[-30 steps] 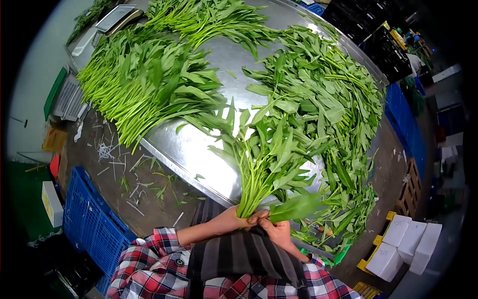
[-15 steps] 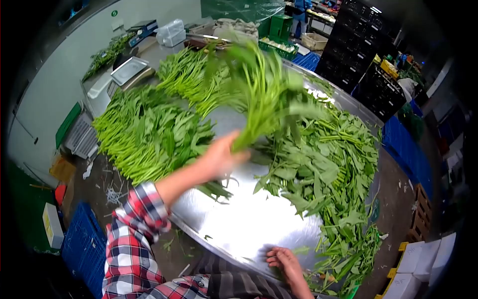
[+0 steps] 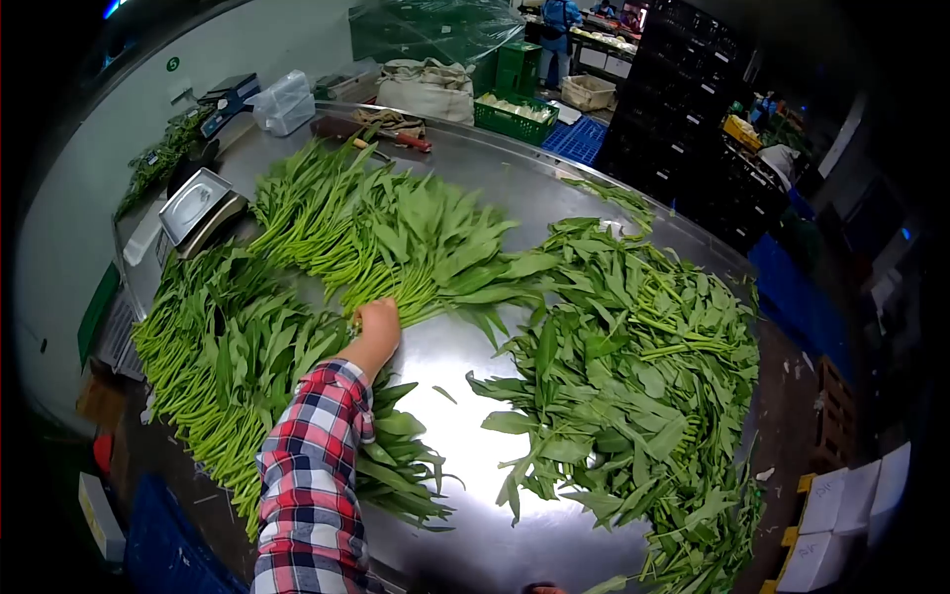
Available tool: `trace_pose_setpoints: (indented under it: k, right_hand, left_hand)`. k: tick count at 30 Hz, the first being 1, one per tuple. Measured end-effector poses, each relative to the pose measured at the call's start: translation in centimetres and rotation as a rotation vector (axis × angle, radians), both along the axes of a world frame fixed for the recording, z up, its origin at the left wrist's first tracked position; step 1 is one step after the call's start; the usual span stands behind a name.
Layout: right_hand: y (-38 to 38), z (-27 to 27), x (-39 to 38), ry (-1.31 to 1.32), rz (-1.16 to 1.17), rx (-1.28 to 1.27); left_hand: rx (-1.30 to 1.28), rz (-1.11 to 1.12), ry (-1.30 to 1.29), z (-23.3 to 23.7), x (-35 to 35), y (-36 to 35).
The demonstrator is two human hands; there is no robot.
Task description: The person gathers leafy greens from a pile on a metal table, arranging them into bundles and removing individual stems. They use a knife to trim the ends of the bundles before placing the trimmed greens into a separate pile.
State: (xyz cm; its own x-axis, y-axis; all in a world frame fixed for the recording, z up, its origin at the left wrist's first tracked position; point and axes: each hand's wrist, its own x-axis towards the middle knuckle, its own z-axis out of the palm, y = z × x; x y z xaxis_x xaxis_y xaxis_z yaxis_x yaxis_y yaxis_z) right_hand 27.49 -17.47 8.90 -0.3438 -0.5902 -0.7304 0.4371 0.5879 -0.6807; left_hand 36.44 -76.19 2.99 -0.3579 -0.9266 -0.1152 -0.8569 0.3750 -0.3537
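Observation:
My left hand (image 3: 378, 329), in a plaid sleeve, is closed around the stem ends of a bunch of water spinach (image 3: 460, 262). The bunch lies on the metal table (image 3: 445, 366) at the near end of a back row of water spinach (image 3: 332, 213), its leaves pointing away to the right. Closer to me on the left is another row of water spinach (image 3: 237, 366), stems facing left. A loose heap of water spinach (image 3: 643, 366) covers the right side. Only a sliver of my right hand (image 3: 544, 589) shows at the bottom edge, its fingers hidden.
A scale with a metal pan (image 3: 195, 205) stands at the left back. A red-handled tool (image 3: 411, 142) and a clear plastic container (image 3: 284, 104) lie along the far edge. Beyond are a green crate (image 3: 515, 117), stacked black crates (image 3: 663, 99) and a person in blue (image 3: 559, 30).
My left hand has brought the raised bunch down and to the left, onto the back row. My right hand has dropped almost out of view. The camera view has shifted.

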Motion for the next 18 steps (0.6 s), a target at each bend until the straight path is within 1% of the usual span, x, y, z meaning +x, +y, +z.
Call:
trace_pose_setpoints:
  k: [1, 4, 5, 8, 9, 11, 12, 13, 15, 17, 18]
  right_hand:
    - [0.5, -0.1, 0.6, 0.004, 0.052, -0.035]
    - [1.8, -0.8, 1.6, -0.051, 0.064, -0.036]
    - [1.7, -0.5, 1.5, -0.059, 0.076, -0.021]
    - [1.4, 0.4, 1.9, -0.064, 0.046, -0.044]
    - [1.6, 0.7, 1.9, -0.074, 0.064, -0.026]
    - [3.1, 1.7, 2.3, -0.097, 0.057, 0.030]
    - [2.8, -0.4, 0.7, 0.052, 0.154, 0.003]
    - [3.4, -1.7, -0.6, 0.137, 0.173, -0.005]
    - [2.5, -0.6, -3.2, 0.291, 0.125, -0.044]
    - [1.9, 0.7, -6.6, 0.458, 0.068, -0.078]
    - [1.5, 1.3, -8.6, 0.548, 0.046, -0.094]
  left_hand:
    - [0.059, -0.003, -0.010, 0.9, 0.1, -0.1]
    - [0.157, 0.039, 0.081, 0.8, 1.1, -1.5]
    - [0.231, 0.040, 0.112, 2.3, 1.2, -1.4]
    - [0.186, -0.049, 0.040, 4.8, 0.8, 0.7]
    - [0.158, -0.051, 0.049, 4.3, 0.7, 1.0]
    - [0.072, -0.108, 0.010, 5.1, 0.6, 1.8]
    - [0.059, -0.191, 0.051, 5.9, -0.6, 3.9]
    - [0.046, -0.276, 0.087, 6.8, -1.8, 5.8]
    - [0.032, -0.489, 0.237, 8.5, -3.8, 10.1]
    - [0.140, -0.639, 0.361, 10.2, -5.7, 14.7]
    - [0.275, -0.672, 0.419, 11.3, -6.4, 17.8]
